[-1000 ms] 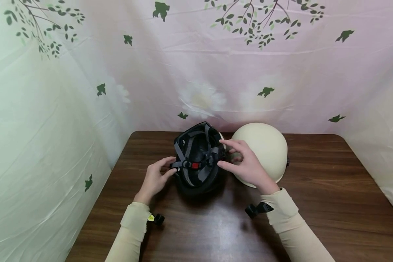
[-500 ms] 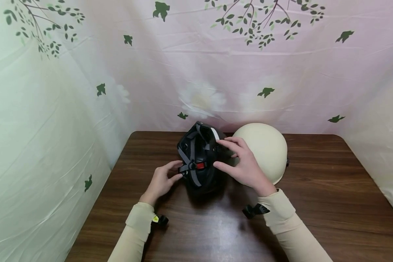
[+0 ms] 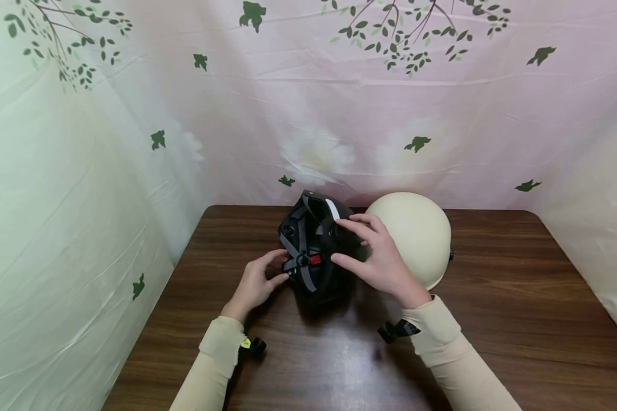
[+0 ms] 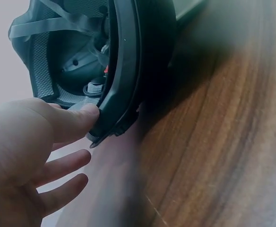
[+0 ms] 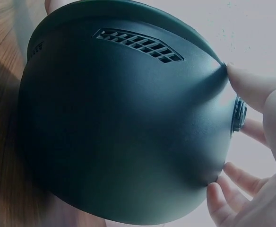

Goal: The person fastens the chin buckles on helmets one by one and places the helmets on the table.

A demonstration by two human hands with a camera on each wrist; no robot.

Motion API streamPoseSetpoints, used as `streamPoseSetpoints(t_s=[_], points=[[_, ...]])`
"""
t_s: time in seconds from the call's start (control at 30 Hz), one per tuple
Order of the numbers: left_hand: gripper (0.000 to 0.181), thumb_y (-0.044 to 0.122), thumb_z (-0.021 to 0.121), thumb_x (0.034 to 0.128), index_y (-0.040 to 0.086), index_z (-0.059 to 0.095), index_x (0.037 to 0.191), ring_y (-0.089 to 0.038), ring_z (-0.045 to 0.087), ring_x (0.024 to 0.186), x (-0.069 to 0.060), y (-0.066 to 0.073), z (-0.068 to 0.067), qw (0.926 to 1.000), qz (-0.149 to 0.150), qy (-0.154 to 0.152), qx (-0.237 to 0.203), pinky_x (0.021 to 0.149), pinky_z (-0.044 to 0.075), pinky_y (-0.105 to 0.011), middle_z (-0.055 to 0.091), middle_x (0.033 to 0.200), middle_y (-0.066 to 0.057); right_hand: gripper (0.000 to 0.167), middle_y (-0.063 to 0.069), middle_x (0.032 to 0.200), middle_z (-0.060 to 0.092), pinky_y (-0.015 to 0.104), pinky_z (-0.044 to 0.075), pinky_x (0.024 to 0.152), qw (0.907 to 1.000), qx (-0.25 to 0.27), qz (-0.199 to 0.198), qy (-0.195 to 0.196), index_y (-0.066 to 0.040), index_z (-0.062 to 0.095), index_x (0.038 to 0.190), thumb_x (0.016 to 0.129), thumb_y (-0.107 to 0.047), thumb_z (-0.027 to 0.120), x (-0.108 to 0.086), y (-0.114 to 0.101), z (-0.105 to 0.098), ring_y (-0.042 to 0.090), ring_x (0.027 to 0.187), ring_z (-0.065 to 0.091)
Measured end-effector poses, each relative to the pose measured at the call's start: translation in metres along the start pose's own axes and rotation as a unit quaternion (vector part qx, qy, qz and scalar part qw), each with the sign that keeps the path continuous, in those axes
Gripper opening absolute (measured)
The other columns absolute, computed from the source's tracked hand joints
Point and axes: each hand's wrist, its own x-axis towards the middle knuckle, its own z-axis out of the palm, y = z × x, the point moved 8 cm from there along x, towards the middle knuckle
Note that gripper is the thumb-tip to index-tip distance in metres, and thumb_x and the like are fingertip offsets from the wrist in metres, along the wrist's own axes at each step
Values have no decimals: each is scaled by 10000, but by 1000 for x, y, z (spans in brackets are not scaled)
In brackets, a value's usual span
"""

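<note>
A black helmet (image 3: 339, 274) stands tilted on the table, its strapped inside facing left and up, with grey straps and a red buckle (image 3: 315, 259). The left hand (image 3: 252, 285) pinches its rim at the left between thumb and finger; in the left wrist view the thumb of that hand (image 4: 29, 137) lies on the rim beside a strap, two other fingers off it. The right hand (image 3: 383, 260) holds the opposite side; in the right wrist view, the right hand (image 5: 265, 156) has its thumb and fingertips spread against the vented dark shell (image 5: 114, 118).
A cream helmet (image 3: 411, 228) rests dome up at the back of the brown wooden table (image 3: 514, 297), just right of the black one and partly behind the right hand. Printed cloth (image 3: 339, 114) hangs behind the table and at both sides.
The black helmet has shifted slightly right and turned, so that less of its inside and more of its outer shell with a white patch shows. Both hands have moved with it.
</note>
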Motion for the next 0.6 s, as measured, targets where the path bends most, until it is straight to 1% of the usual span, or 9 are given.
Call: streamPoseSetpoints(t_s=[0.17, 0.3, 0.4, 0.47, 0.53, 0.6], points=[[557, 13, 849, 933, 68, 660, 1454, -300, 765, 1156, 3, 9, -7, 9998, 120, 156, -51, 1005, 627, -498, 782, 1270, -131, 628, 165, 1562, 507, 535, 574, 948, 10000, 1, 33, -6, -186, 673, 1497, 915, -217, 906, 0, 2, -1, 328, 1419, 529], [497, 38, 823, 967, 54, 664, 1438, -278, 776, 1115, 7, 23, -17, 9980, 368, 456, -217, 955, 651, -472, 787, 1240, -130, 630, 162, 1560, 504, 536, 575, 951, 10000, -22, 28, -26, -188, 668, 1501, 917, -216, 903, 1, 2, -2, 326, 1417, 525], [429, 68, 782, 1010, 82, 672, 1425, -244, 782, 1070, 11, 44, -24, 9936, 692, 725, -520, 897, 666, -407, 797, 1208, -104, 637, 168, 1563, 499, 539, 575, 958, 10000, -45, 22, -45, -188, 666, 1504, 915, -221, 906, 1, 2, -1, 330, 1423, 519], [407, 73, 748, 1034, 102, 664, 1432, -234, 785, 1026, 14, 62, -27, 9893, 954, 803, -763, 861, 666, -363, 802, 1202, -101, 641, 167, 1567, 494, 540, 576, 961, 10000, -72, 23, -60, -190, 663, 1507, 915, -227, 907, 1, 2, -1, 326, 1428, 516], [409, 72, 717, 1052, 114, 646, 1452, -237, 787, 1002, 19, 81, -29, 9851, 1197, 751, -978, 847, 663, -340, 803, 1212, -127, 647, 170, 1572, 488, 536, 577, 966, 9999, -101, 22, -59, -189, 662, 1508, 912, -232, 910, 2, 2, -1, 327, 1431, 513], [431, 81, 695, 1063, 123, 615, 1485, -233, 792, 998, 25, 98, -28, 9827, 1358, 595, -1113, 846, 661, -328, 802, 1236, -145, 650, 172, 1574, 483, 537, 578, 972, 9999, -123, 20, -50, -189, 663, 1508, 909, -238, 913, 3, 2, -2, 331, 1436, 509]])
